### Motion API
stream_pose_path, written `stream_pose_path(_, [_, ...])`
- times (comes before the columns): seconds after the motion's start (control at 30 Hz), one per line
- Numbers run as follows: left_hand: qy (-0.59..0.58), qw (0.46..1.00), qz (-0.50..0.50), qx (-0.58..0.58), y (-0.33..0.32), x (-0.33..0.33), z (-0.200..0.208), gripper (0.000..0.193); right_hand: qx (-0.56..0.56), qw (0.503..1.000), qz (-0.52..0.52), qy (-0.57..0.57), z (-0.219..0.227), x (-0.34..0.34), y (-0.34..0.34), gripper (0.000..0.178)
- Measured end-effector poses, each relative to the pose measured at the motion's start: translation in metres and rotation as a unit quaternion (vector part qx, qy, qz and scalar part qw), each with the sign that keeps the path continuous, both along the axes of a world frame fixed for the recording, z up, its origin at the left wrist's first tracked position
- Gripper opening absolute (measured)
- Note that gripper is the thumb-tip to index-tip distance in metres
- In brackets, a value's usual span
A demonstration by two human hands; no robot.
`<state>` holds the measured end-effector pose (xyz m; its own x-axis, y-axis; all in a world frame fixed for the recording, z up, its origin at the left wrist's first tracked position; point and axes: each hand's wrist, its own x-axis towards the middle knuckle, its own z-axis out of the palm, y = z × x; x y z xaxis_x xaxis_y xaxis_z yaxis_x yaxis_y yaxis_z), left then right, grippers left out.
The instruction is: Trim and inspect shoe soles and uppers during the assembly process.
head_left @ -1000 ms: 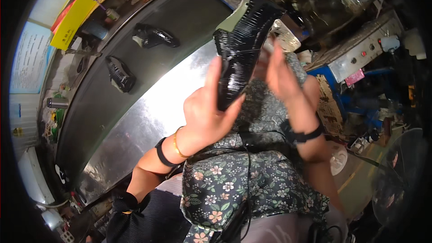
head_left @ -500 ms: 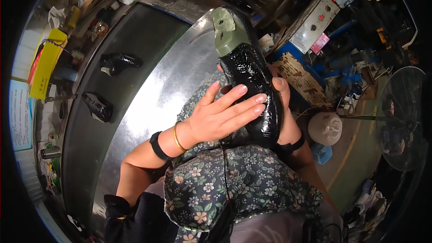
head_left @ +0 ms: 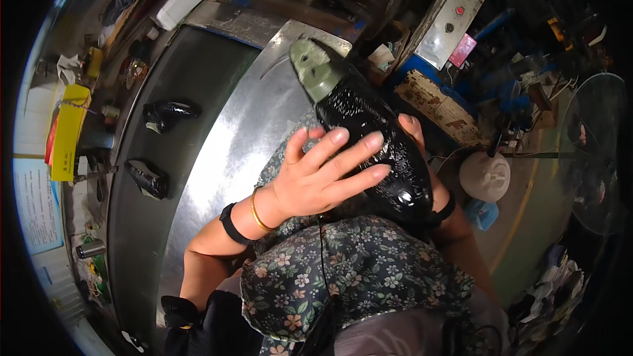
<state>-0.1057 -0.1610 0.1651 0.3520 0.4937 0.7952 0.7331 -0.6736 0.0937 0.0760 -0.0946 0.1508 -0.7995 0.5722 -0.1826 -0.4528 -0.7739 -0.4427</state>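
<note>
Shoe (head_left: 376,115) on a green last (head_left: 316,68) pointing to 11 o'clock is held over the floral apron (head_left: 356,264). Right hand (head_left: 415,135) grasps its 3 o'clock side, apparently bearing the weight; left hand (head_left: 313,178) rests spread across it, likely steadying it.

The shoe upper (head_left: 369,109) is black, its last (head_left: 313,69) pale green. The apron (head_left: 343,270) scatters white and peach flowers and green leaves over a dark ground. The bangle (head_left: 256,212) is gold, the left wristband (head_left: 231,223) black. The counter (head_left: 214,158) is silver, the belt (head_left: 191,66) dark grey, the long box (head_left: 70,138) yellow, the small carton (head_left: 463,51) pink.
</note>
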Motion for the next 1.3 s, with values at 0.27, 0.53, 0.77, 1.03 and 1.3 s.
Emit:
stream_pose_path(0.27, [0.136, 0.991, 0.001, -0.006, 0.005, 0.037, 0.013, 0.050, -0.060, 0.992, 0.044, 0.100, -0.016, 0.015, 0.015, 0.053])
stream_pose_path(0.53, [0.031, 0.930, -0.158, -0.330, 0.011, 0.016, -0.030, 0.055, 0.329, 0.847, -0.198, -0.367, 0.056, 0.167, 0.058, 0.090])
stream_pose_path(0.77, [0.006, 0.915, -0.037, -0.401, -0.024, -0.021, -0.090, 0.046, 0.440, 0.362, -0.370, -0.734, 0.124, 0.335, 0.184, 0.067])
stream_pose_path(1.03, [0.039, 0.921, -0.017, -0.386, -0.016, -0.003, -0.113, 0.033, 0.362, 0.302, -0.281, -0.836, 0.131, 0.393, 0.246, 0.078])
stream_pose_path(1.3, [0.074, 0.923, -0.030, -0.376, -0.010, 0.011, -0.103, 0.031, 0.342, 0.310, -0.262, -0.848, 0.124, 0.373, 0.251, 0.081])
